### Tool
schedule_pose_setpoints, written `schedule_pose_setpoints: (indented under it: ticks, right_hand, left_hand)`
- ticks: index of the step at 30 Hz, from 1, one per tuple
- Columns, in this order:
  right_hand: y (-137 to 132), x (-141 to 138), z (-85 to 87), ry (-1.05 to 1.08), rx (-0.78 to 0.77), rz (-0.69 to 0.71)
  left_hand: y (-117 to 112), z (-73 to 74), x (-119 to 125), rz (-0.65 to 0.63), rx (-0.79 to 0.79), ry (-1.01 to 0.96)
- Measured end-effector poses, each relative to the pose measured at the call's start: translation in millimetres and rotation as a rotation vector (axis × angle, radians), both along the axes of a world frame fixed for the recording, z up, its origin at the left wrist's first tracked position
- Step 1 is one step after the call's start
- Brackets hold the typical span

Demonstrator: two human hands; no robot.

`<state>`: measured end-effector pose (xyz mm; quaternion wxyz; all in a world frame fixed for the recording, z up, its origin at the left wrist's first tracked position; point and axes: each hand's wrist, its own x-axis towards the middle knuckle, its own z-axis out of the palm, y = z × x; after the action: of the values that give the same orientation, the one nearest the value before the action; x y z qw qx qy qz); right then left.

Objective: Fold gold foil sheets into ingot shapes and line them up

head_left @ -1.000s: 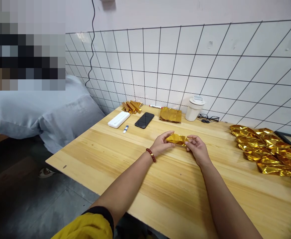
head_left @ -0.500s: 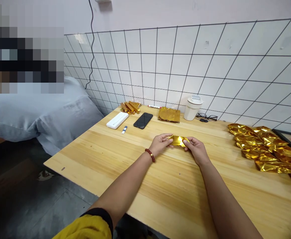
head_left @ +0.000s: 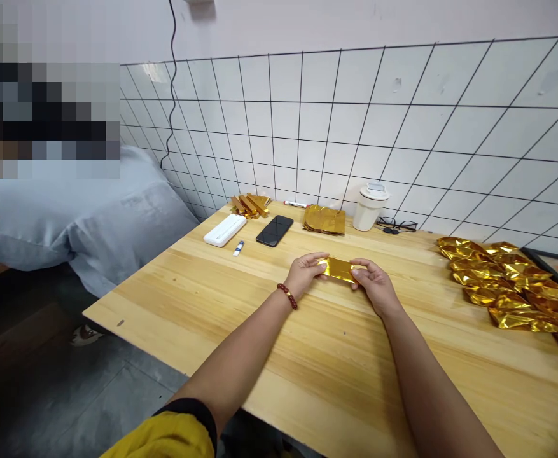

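A small folded piece of gold foil paper (head_left: 338,268) is held just above the wooden table (head_left: 307,356), near its middle. My left hand (head_left: 306,275), with a red bead bracelet on its wrist, pinches the left end of the foil. My right hand (head_left: 373,284) pinches the right end. Both hands have fingers closed on the foil, thumbs on top.
A heap of folded gold foil pieces (head_left: 512,286) lies at the right. Along the wall stand a white cup (head_left: 368,207), glasses (head_left: 397,225), a flat foil stack (head_left: 325,219), a black phone (head_left: 274,230), a white power bank (head_left: 225,229) and gold strips (head_left: 250,205). A person in grey (head_left: 88,216) sits left.
The foil piece looks flatter and more tightly folded between my hands than a second ago. Both hands have stayed in about the same place.
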<state>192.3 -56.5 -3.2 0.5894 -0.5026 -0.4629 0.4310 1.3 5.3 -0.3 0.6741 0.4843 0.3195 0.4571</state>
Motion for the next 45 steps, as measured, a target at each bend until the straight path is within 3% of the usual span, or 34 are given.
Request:
schedule_pose_setpoints:
  ticks: [8, 14, 23, 32, 45]
  right_hand:
    - [2, 8, -4.2, 0.122, 0.021, -0.031]
    - [-3, 5, 0.2, 0.12, -0.022, -0.003]
    - [1, 6, -3.6, 0.112, 0.003, -0.011]
    - [5, 5, -8.2, 0.108, 0.009, -0.066]
    - [5, 2, -8.7, 0.007, 0.013, -0.04]
  left_hand:
    - [-6, 6.2, -4, -0.17, -0.02, 0.021]
    - [-4, 4.2, -2, -0.083, -0.038, -0.041]
    - [1, -0.2, -1, -0.093, -0.068, -0.088]
    - [-1, 1.6, 0, -0.079, -0.048, -0.015]
    - [1, 3.8, 8, -0.048, -0.042, 0.047]
